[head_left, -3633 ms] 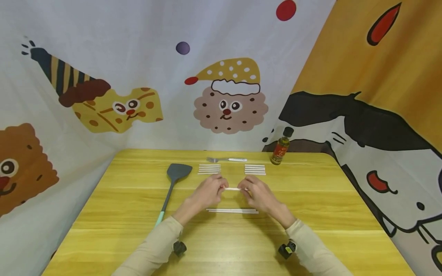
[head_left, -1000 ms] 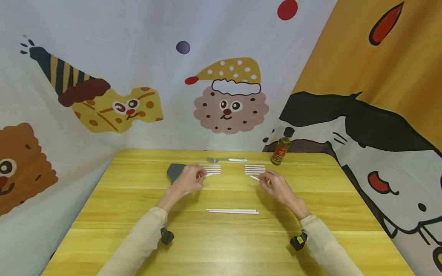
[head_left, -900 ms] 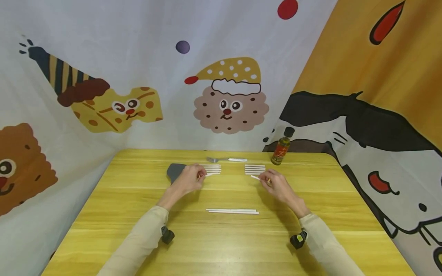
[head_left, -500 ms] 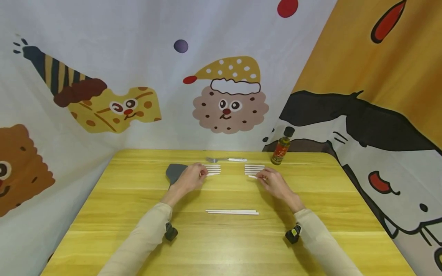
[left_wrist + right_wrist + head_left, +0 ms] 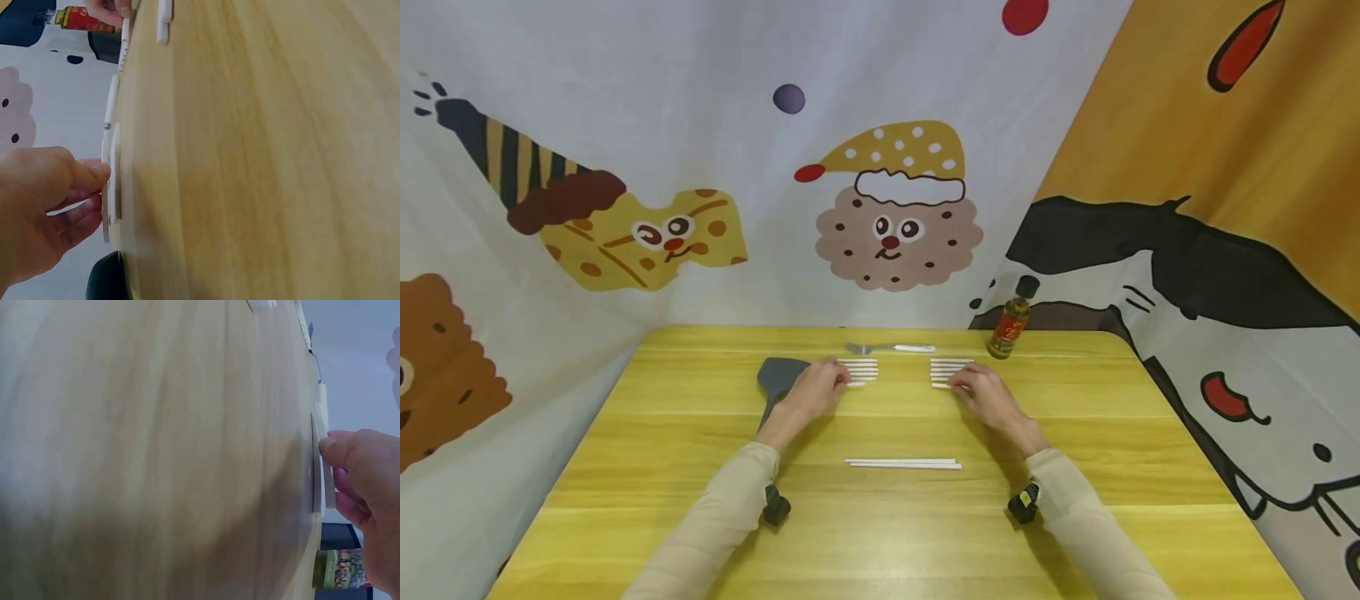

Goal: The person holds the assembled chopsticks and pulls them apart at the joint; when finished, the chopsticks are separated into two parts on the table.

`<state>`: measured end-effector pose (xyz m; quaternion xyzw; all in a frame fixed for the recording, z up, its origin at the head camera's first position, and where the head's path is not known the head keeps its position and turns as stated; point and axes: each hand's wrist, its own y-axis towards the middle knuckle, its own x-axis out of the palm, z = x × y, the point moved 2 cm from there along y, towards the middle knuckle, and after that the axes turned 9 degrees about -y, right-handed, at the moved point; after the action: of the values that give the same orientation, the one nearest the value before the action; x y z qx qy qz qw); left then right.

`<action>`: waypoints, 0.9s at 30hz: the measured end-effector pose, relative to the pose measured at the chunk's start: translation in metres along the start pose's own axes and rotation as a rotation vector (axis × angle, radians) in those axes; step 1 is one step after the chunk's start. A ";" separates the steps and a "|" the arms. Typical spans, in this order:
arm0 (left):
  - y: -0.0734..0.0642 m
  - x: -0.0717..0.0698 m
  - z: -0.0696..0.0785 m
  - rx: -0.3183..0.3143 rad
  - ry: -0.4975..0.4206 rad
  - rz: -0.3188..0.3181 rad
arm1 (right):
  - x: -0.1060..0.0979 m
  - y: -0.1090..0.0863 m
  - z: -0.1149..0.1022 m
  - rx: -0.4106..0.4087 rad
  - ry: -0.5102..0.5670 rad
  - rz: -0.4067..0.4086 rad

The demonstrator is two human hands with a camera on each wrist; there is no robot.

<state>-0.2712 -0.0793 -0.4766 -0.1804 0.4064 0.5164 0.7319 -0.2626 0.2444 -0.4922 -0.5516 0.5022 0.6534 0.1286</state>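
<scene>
My left hand (image 5: 815, 392) pinches a short white stick (image 5: 105, 232) between thumb and fingers, at the near side of a row of similar short sticks (image 5: 867, 367). On the other side, my right hand (image 5: 988, 396) pinches another short white stick (image 5: 329, 487), held low along the near side of a matching row (image 5: 946, 367). Both held sticks lie about parallel to their rows, partly covered by the fingers. Two longer white sticks (image 5: 902, 463) lie side by side on the table, nearer to me than both hands.
A grey turner (image 5: 778, 375) lies left, partly behind my left hand and forearm. Beyond the rows lies a fork (image 5: 913, 348) with a patterned handle. A dark-capped bottle (image 5: 1009, 327) with a red label stands back right. A printed curtain (image 5: 737, 150) hangs behind the wooden table (image 5: 880, 542).
Earlier both hands held one white stick at the middle. They have moved apart, each now with a short piece. Over the last second both pieces came down to the near sides of the rows.
</scene>
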 end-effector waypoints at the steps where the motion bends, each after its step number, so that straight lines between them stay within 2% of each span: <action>1: 0.000 0.001 -0.001 -0.004 0.003 0.000 | 0.001 0.000 0.000 0.003 -0.001 -0.003; 11: 0.004 0.006 -0.004 -0.008 0.021 0.004 | 0.000 0.002 -0.001 0.045 0.002 -0.050; 20: 0.006 0.010 -0.003 -0.022 0.009 -0.007 | 0.002 0.001 0.000 0.041 0.000 -0.037; 27: 0.009 0.013 -0.003 -0.004 -0.004 -0.001 | 0.003 0.003 0.002 0.112 -0.005 -0.097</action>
<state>-0.2790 -0.0694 -0.4874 -0.1811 0.4037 0.5173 0.7325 -0.2667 0.2441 -0.4933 -0.5656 0.5103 0.6187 0.1920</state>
